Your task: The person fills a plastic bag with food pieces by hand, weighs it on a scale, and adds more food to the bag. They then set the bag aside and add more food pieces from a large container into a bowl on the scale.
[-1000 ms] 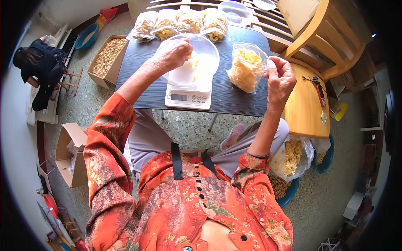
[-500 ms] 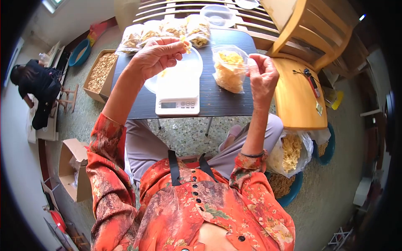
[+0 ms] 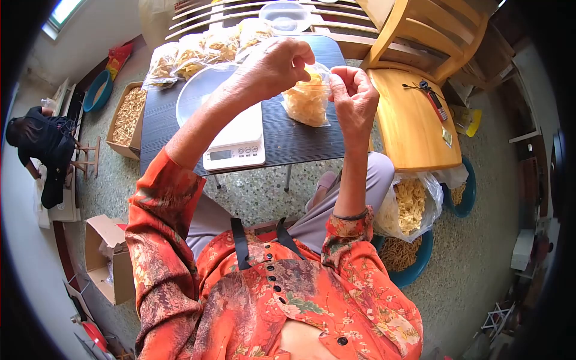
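A transparent plastic bag (image 3: 307,103) of pale yellow dried pieces stands upright on the dark table (image 3: 288,141). My right hand (image 3: 355,99) pinches the right edge of its mouth between thumb and fingers. Over the bag's opening, my left hand (image 3: 277,67) has its fingers curled and closed; what they hold is hidden. Left of the bag sits a white kitchen scale (image 3: 240,141) with a display and buttons. A whitish round bowl (image 3: 195,90) rests on the scale, partly covered by my left forearm.
Several filled bags (image 3: 192,54) line the table's far edge, near a plastic tub (image 3: 285,17). A wooden chair (image 3: 414,126) stands right, above a large bag of yellow pieces (image 3: 411,207) and blue basins (image 3: 420,264). At left are cardboard boxes (image 3: 111,258) and a seated person (image 3: 45,141).
My left hand has moved right, from above the scale to the bag's mouth, carrying small yellow pieces seen in it earlier. My right hand still pinches the bag. The whole view has shifted slightly.
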Action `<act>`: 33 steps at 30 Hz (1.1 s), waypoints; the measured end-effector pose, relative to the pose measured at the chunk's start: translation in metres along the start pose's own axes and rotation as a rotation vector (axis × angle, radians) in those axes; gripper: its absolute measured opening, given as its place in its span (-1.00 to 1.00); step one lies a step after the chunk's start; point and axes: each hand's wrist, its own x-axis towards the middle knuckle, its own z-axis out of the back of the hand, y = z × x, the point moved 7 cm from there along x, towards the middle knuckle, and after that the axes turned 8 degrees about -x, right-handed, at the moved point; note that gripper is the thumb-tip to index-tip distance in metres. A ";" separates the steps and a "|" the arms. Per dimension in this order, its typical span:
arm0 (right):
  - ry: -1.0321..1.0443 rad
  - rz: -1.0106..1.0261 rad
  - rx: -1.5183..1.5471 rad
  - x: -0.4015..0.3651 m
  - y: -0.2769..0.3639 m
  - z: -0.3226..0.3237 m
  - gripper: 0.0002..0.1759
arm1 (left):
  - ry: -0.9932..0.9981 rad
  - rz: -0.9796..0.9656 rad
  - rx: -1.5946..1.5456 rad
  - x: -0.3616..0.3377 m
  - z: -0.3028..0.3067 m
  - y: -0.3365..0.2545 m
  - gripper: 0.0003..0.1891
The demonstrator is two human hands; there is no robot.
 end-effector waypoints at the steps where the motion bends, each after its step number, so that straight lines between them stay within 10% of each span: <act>1: -0.006 0.010 -0.002 0.001 0.000 0.000 -0.89 | -0.055 -0.011 0.012 0.000 0.004 -0.003 -0.85; 18: 0.013 0.023 -0.033 0.000 0.000 0.000 -0.80 | 0.061 0.082 0.250 0.011 -0.038 -0.004 -0.87; 24: 0.011 0.025 0.006 0.001 -0.003 -0.003 -0.83 | -0.090 -0.207 0.041 0.000 -0.011 -0.009 -0.94; 33: 0.005 -0.014 -0.024 0.001 0.000 -0.001 -0.86 | 0.006 0.186 0.456 -0.081 0.094 0.073 -0.93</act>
